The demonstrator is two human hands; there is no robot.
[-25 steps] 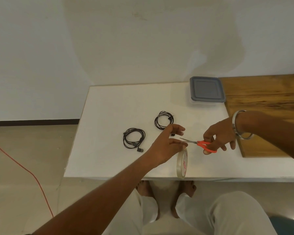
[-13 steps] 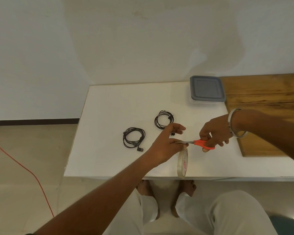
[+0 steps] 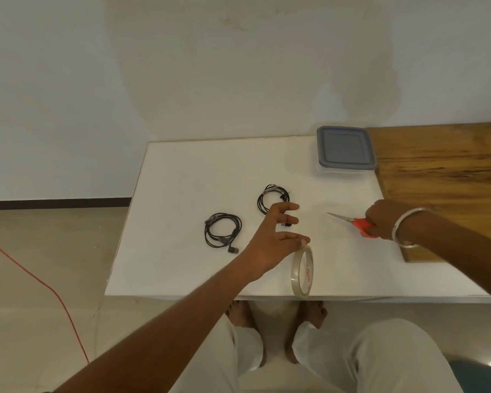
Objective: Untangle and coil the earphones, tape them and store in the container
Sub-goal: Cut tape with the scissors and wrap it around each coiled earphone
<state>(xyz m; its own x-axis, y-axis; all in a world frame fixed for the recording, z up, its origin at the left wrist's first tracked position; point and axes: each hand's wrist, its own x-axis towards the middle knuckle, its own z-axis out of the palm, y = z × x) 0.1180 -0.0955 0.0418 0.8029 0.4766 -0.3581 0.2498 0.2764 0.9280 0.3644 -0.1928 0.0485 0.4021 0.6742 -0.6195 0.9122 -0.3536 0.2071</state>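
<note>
Step in hand, judged: taping; the left hand (image 3: 270, 245) pinches the tape roll (image 3: 303, 271) at its top, other fingers spread, and the right hand (image 3: 384, 222) grips red-handled scissors (image 3: 352, 221), blades pointing toward the left.

Two coiled earphones, thin black cable: one (image 3: 272, 202) just beyond the left fingertips, one (image 3: 222, 231) left of that hand on the smooth white desk (image 3: 182, 177); any cut strip is too small to tell.

Next calls for tape on a coil, then opening the lidded square container (image 3: 345, 150), well beyond the right hand.

Bare white table (image 3: 187, 177) lies open left of the earphone coils (image 3: 223, 231), while the lidded container (image 3: 345, 148) blocks the far right
</note>
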